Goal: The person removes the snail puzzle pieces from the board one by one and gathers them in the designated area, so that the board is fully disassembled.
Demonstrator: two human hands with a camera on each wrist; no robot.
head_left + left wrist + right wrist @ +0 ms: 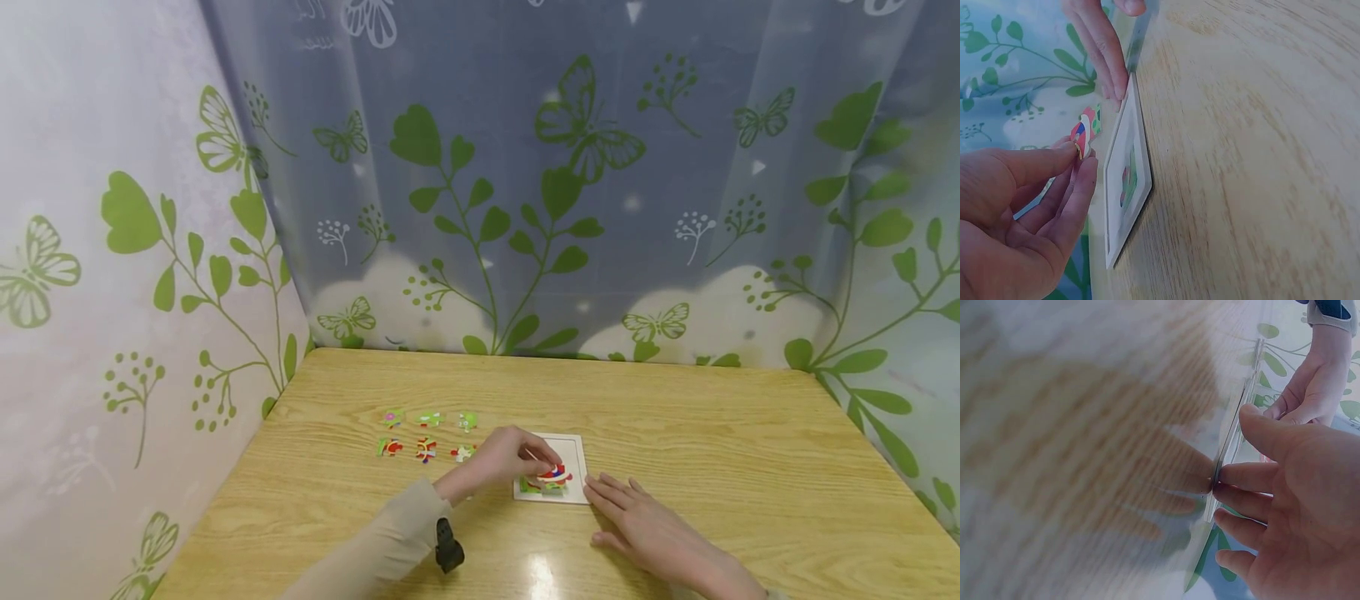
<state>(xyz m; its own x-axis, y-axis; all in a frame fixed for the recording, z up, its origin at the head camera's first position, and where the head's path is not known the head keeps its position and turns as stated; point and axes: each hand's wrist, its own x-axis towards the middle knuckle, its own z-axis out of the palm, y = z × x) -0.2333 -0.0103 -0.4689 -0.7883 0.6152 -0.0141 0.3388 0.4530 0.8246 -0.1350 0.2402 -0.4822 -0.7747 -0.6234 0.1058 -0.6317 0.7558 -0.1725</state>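
Observation:
My left hand (517, 457) pinches a small colourful jigsaw piece (1085, 132) between thumb and fingers. Red, white, blue and green show on it. The piece is held over a square white puzzle tray (572, 454) with a raised border. Inside the tray, near its lower left corner, lies a green and red piece (1129, 178). My right hand (648, 527) lies on the table with its fingers extended, fingertips right at the tray's right edge. In the right wrist view those fingertips (1225, 478) meet the tray's rim.
Several loose jigsaw pieces (426, 450) lie in two rows on the wooden table (697, 433), left of the tray. A curtain (480, 250) printed with leaves and butterflies hangs behind the table, and similar cloth (150, 333) borders the left side. A black band (448, 546) sits on the left wrist.

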